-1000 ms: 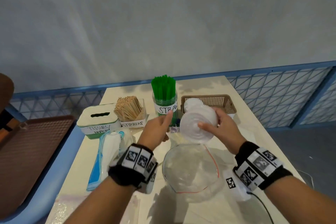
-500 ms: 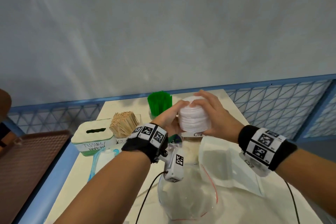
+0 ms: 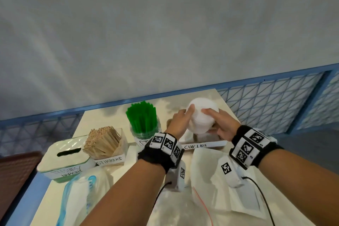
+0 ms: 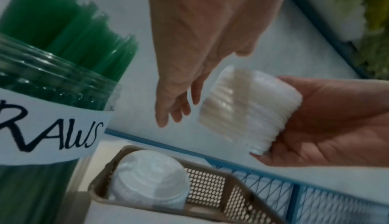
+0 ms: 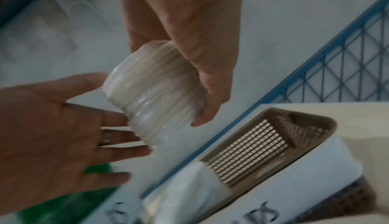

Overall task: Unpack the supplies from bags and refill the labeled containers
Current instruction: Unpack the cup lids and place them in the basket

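My right hand (image 3: 222, 124) grips a stack of white lids (image 3: 201, 119), fingers & thumb curled round it, held just above the tan basket (image 4: 212, 192) w/ the CUP LIDS label (image 3: 195, 146). My left hand (image 3: 178, 124) is flat, fingers straight, touching the stack's side. Another lid stack (image 4: 150, 179) already lies in the basket's left end. Green straws (image 3: 142, 117) in a jar sit just left, then stirrers (image 3: 104, 141) & the tissue box (image 3: 63, 158). Empty clear bags (image 3: 207, 180) lie nearer me on the table (image 3: 102, 117)

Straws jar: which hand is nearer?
Left. The left hand is just right of the straws jar; the right hand is beyond the lid stack.
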The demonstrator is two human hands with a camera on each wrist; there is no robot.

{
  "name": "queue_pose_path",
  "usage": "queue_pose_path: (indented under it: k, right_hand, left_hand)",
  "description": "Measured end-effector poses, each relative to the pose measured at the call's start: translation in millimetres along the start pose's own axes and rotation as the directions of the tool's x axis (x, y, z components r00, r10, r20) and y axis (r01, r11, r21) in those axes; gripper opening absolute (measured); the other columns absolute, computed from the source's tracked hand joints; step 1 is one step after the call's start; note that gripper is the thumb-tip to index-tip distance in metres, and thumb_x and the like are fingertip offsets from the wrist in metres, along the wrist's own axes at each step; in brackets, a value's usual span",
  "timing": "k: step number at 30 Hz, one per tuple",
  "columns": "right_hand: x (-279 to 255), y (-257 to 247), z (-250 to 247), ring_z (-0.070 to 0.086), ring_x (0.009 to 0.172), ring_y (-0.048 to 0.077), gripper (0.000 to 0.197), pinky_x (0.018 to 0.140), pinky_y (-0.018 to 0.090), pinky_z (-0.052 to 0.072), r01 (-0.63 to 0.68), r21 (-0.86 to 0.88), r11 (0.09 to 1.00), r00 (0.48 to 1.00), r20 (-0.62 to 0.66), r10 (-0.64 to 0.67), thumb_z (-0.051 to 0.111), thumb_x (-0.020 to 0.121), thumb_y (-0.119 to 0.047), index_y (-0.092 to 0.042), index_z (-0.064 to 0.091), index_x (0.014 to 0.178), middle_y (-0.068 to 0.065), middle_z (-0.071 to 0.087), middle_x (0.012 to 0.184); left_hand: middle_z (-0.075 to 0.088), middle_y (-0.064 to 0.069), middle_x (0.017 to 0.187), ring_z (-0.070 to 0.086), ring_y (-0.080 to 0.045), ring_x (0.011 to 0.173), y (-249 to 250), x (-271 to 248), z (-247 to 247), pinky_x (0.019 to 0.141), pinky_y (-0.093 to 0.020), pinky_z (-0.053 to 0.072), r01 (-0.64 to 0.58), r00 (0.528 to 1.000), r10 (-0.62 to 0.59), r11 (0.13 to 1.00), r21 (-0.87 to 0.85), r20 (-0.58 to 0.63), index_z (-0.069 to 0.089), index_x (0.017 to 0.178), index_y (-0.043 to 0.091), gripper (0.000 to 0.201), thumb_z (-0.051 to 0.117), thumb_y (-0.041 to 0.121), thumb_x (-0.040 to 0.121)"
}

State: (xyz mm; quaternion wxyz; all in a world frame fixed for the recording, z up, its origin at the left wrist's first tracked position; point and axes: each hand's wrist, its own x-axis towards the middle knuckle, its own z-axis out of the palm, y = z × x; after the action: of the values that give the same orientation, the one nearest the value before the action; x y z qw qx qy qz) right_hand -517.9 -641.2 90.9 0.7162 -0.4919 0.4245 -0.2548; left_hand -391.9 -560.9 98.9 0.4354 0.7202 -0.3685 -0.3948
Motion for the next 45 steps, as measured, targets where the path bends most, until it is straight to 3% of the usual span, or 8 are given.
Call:
queue_pose_path:
  k: [4,9,14,22,26,29,34,45]
  right_hand:
    - [40,27,-18,0.054,0.112,0.03,0.057,0.091,0.047,0.049,0.032,-0.296,0.955,0.981,-0.172,-0.086,0.067,0.082,-0.029,-0.016,0.041,0.131,0.01,0.054,0.128]
    - [62,59,-26,0.048,0.117,0.029,0.059,0.1,0.04,0.042,-0.018,-0.534,0.845,0.975,-0.196,-0.103,0.068,0.081,-0.029,-0.014,0.041,0.132,0.01,0.047,0.132]
    - [75,67,-32,0.046,0.121,0.029,0.061,0.101,0.037,0.039,-0.049,-0.606,0.794,0.979,-0.187,-0.082,0.068,0.082,-0.028,-0.01,0.041,0.134,0.011,0.049,0.133]
    - [73,65,-33,0.041,0.128,0.027,0.075,0.103,0.034,0.035,-0.008,-0.668,0.744,0.976,-0.167,-0.139,0.073,0.078,-0.026,-0.011,0.034,0.14,0.009,0.041,0.142]
    - [63,71,-35,0.043,0.124,0.024,0.064,0.1,0.025,0.032,0.151,-0.718,0.679,0.897,-0.189,-0.399,0.074,0.076,-0.023,-0.014,0.045,0.132,0.007,0.044,0.136]
    - [57,76,-35,0.039,0.128,0.029,0.056,0.105,0.035,0.031,0.124,-0.787,0.604,0.791,-0.289,-0.539,0.067,0.081,-0.024,-0.011,0.046,0.131,0.012,0.04,0.14]
    - [62,80,-31,0.035,0.132,0.032,0.06,0.109,0.036,0.029,-0.032,-0.697,0.716,0.924,-0.294,-0.245,0.055,0.09,-0.026,-0.005,0.031,0.141,0.018,0.032,0.144]
    - [59,82,-26,0.034,0.131,0.034,0.047,0.111,0.038,0.028,-0.007,-0.736,0.676,0.942,-0.231,-0.242,0.045,0.095,-0.014,-0.025,0.038,0.14,0.015,0.026,0.145]
  left_hand:
    - [0.023,-0.018,0.15,0.026,-0.032,0.137,-28,20,2,0.113,-0.042,0.024,0.052,0.99,0.001,0.928,0.368,-0.144,0.023,0.145,0.006,0.047,0.03,0.016,0.1]
    - [0.024,-0.019,0.146,0.031,-0.035,0.132,-70,29,6,0.108,-0.041,0.031,0.112,0.994,-0.082,0.758,0.642,-0.077,0.025,0.141,0.007,0.053,0.046,0.019,0.093]
    - [0.023,-0.018,0.147,0.023,-0.038,0.135,-83,35,11,0.108,-0.043,0.028,0.109,0.993,-0.111,0.763,0.637,-0.037,0.024,0.144,0.011,0.067,0.054,0.037,0.089]
    - [0.028,-0.023,0.143,0.031,-0.037,0.131,-81,30,13,0.108,-0.042,0.034,0.121,0.992,-0.078,0.783,0.61,-0.097,0.019,0.143,0.01,0.073,0.06,0.031,0.087]
    - [0.032,-0.023,0.14,0.034,-0.036,0.129,-81,29,14,0.106,-0.04,0.037,0.125,0.991,-0.07,0.772,0.623,-0.112,0.019,0.143,0.009,0.074,0.061,0.031,0.087]
    - [0.033,-0.023,0.138,0.036,-0.036,0.128,-82,27,15,0.107,-0.039,0.037,0.136,0.99,-0.073,0.766,0.629,-0.124,0.019,0.142,0.009,0.074,0.061,0.032,0.087]
    - [0.029,-0.024,0.14,0.038,-0.036,0.127,-83,20,15,0.107,-0.04,0.037,0.144,0.987,-0.066,0.775,0.615,-0.148,0.021,0.141,0.007,0.072,0.062,0.032,0.087]
    - [0.008,-0.022,0.15,0.032,-0.04,0.131,-91,8,13,0.111,-0.039,0.031,0.129,0.987,-0.033,0.756,0.641,-0.16,0.017,0.144,0.01,0.067,0.054,0.023,0.091]
